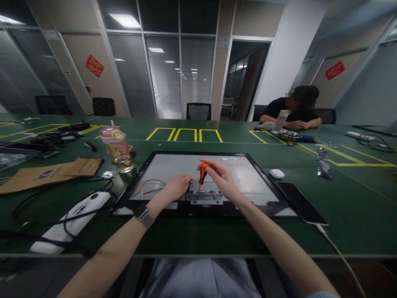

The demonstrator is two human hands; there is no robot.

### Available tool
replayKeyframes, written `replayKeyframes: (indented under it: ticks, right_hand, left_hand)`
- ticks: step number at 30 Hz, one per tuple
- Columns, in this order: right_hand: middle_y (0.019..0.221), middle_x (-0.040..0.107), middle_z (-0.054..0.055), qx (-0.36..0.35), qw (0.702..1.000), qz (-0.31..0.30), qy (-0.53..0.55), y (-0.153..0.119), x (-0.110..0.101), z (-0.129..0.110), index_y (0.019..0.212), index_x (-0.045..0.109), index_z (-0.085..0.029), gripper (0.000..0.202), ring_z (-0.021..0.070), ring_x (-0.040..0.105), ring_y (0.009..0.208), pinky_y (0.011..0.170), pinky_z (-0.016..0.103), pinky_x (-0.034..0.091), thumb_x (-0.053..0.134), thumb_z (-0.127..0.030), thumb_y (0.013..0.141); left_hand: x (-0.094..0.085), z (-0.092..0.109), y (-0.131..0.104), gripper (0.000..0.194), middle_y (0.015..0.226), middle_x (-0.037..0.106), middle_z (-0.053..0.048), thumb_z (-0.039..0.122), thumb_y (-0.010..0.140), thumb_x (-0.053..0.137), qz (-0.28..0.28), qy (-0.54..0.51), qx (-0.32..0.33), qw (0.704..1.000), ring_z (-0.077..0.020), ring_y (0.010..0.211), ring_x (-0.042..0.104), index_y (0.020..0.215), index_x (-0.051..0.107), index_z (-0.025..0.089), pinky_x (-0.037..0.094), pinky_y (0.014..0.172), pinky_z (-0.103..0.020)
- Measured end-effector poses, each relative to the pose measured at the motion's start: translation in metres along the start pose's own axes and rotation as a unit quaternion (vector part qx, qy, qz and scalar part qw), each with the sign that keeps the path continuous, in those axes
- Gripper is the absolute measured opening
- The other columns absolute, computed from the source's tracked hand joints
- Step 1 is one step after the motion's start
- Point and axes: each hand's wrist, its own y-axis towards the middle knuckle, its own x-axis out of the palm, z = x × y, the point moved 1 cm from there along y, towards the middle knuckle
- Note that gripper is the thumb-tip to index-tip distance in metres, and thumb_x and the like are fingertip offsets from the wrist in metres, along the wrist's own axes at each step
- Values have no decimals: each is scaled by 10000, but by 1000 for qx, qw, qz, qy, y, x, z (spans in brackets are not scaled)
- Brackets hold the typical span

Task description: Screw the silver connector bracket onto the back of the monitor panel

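Observation:
A flat display panel (248, 176) with a black frame lies back side up on the green table. Near its front edge sits a metal bracket (206, 198) with a row of ports. My right hand (221, 176) is closed round an orange and black screwdriver (203, 174), whose shaft points down at the bracket's left part. At the bracket's upper left corner is my left hand (180, 186), its fingers pressed together; whether they grip the bracket's edge or something small is hidden. Thin loose wires (151, 186) lie on the panel left of the bracket.
Left of the panel stand a pink-lidded bottle (118, 151), a white power strip (74, 219) with black cables and a brown paper bag (46, 174). A phone (300, 203) and white case (277, 173) lie right. Across the table sits a person (291, 109).

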Motion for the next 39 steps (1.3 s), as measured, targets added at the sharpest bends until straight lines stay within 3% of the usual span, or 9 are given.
replayKeyframes:
  ticks: [4, 8, 11, 17, 20, 26, 34, 39]
  right_hand:
    - [1113, 692, 60, 5, 999, -33, 16, -3, -1, -5, 1203, 640, -280, 291, 198, 641, 1109, 1001, 394, 486, 514, -374, 958]
    - [1056, 669, 68, -3, 1000, 4, 8, -5, 0, -2, 1026, 710, -237, 210, 194, 658, 986, 872, 346, 543, 639, -373, 883]
    - [981, 697, 66, 2, 1000, 15, 6, -6, 0, -1, 1066, 691, -225, 214, 184, 674, 932, 855, 347, 553, 588, -345, 922]
    - [1260, 667, 83, 18, 996, -79, 24, -5, -10, -10, 1248, 616, -272, 312, 232, 648, 1153, 982, 427, 530, 539, -335, 952]
    - [1252, 677, 84, 20, 994, -105, 29, -4, -15, -13, 1263, 611, -263, 346, 247, 635, 1183, 1022, 461, 514, 584, -333, 926]
    - [1116, 729, 89, -8, 999, -32, -41, -4, -15, -5, 1173, 666, -237, 282, 243, 699, 1048, 926, 444, 578, 618, -286, 899]
    - [937, 662, 53, -100, 982, 51, -154, -7, -7, -3, 1015, 714, -237, 189, 172, 652, 805, 734, 319, 582, 707, -265, 828]
    - [934, 653, 63, -114, 972, 70, -191, -9, -8, -5, 1046, 691, -234, 205, 189, 650, 832, 771, 344, 565, 678, -294, 851]
  left_hand:
    - [1, 0, 1, 281, 1081, 700, -90, 144, 941, 372, 7, -9, 8, 1000, -235, 1009, 662, 1103, 596, 191, 489, 867, -330]
    - [3, -2, 2, 300, 1122, 691, -109, 148, 944, 369, -2, -10, 0, 1000, -246, 1042, 656, 1153, 582, 179, 487, 891, -346]
    - [3, -1, 2, 310, 1125, 694, -95, 144, 942, 373, -6, -12, -1, 1000, -242, 1051, 652, 1164, 583, 192, 482, 902, -341]
    - [-3, 2, -1, 288, 1091, 699, -88, 151, 948, 360, 3, -15, 3, 1000, -237, 1022, 656, 1089, 607, 194, 489, 868, -333]
    - [-5, 4, -1, 285, 1065, 701, -94, 145, 945, 362, 0, -15, 1, 1000, -239, 1007, 658, 1073, 613, 186, 492, 860, -338]
    - [-7, 6, -1, 307, 1110, 696, -105, 136, 944, 368, -2, -23, -7, 1000, -241, 1040, 654, 1138, 602, 179, 485, 896, -349]
    - [-8, 7, -2, 300, 1090, 698, -92, 120, 932, 379, -7, -24, -1, 1000, -237, 1033, 652, 1124, 602, 181, 485, 881, -337]
    - [-8, 7, -2, 310, 1091, 694, -110, 127, 930, 379, -10, -14, -8, 1000, -246, 1012, 655, 1145, 596, 179, 487, 862, -346]
